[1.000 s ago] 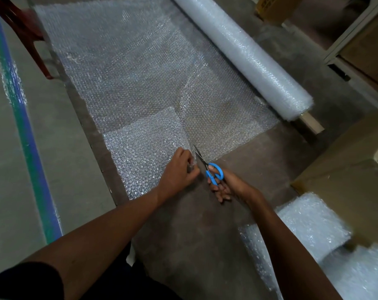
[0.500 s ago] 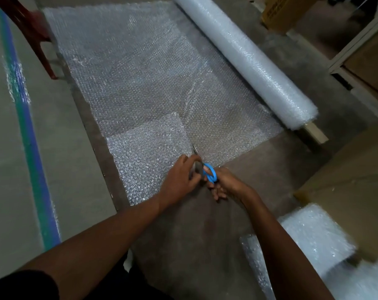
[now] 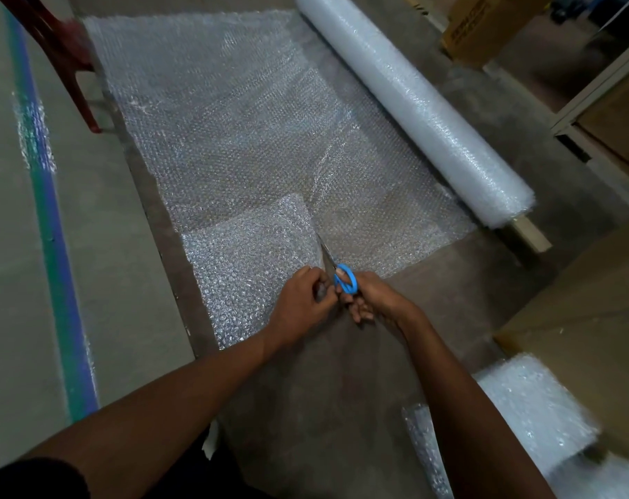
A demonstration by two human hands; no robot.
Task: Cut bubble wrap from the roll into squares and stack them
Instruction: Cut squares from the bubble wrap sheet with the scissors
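A long bubble wrap roll (image 3: pixel 414 102) lies at the upper right, its sheet (image 3: pixel 233 120) spread flat over the brown floor mat. A brighter doubled square of wrap (image 3: pixel 248 268) lies on the sheet's near left corner. My right hand (image 3: pixel 374 300) grips blue-handled scissors (image 3: pixel 343 277), whose blades point away along the square's right edge. My left hand (image 3: pixel 304 304) pinches the wrap's near edge just left of the blades. A stack of cut squares (image 3: pixel 532 408) sits at the lower right.
Cardboard boxes (image 3: pixel 601 311) stand at the right, another box (image 3: pixel 486 27) at the top right beside a white shelf frame (image 3: pixel 594 88). A red chair leg (image 3: pixel 64 63) is at the upper left. A blue-green floor stripe (image 3: pixel 53 228) runs along the left.
The scissors have closed and pushed forward into the wrap along the square's right edge. Both hands have come closer together; the left hand keeps its pinch.
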